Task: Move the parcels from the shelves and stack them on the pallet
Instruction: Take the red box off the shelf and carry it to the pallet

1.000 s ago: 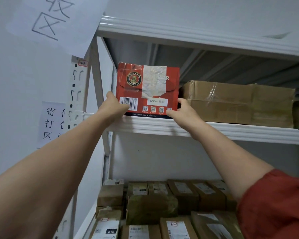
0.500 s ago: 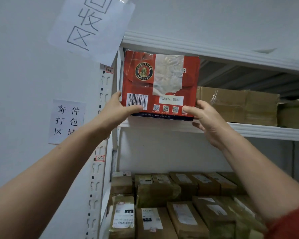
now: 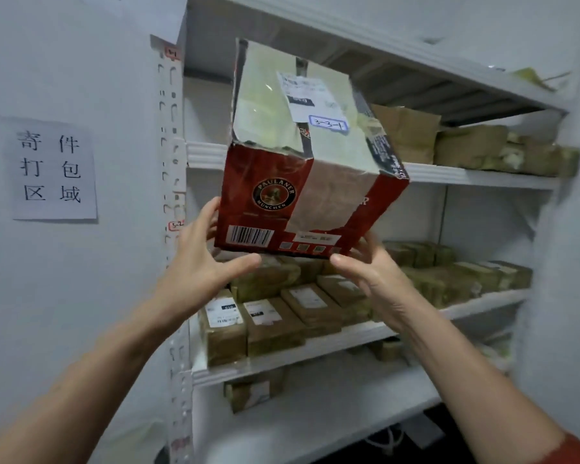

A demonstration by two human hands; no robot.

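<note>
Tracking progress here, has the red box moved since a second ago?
Yes: the red box has left the upper shelf, out toward the camera, tilted, top showing.

A single wide-angle view comes from the person's head and faces forward into a white shelving unit (image 3: 173, 162), seen from near its left front corner, so the boards run away to the right. The lens sits at about the height of the upper shelves: it shows the underside of the top board (image 3: 416, 78) and the tops of the brown parcels (image 3: 275, 319) lower down. It stands close, at arm's reach. Both forearms enter from the bottom corners, and the left hand (image 3: 201, 262) and right hand (image 3: 375, 279) meet at the red box (image 3: 302, 195) mid-frame. A wall notice (image 3: 52, 169) fills the left side.
</note>
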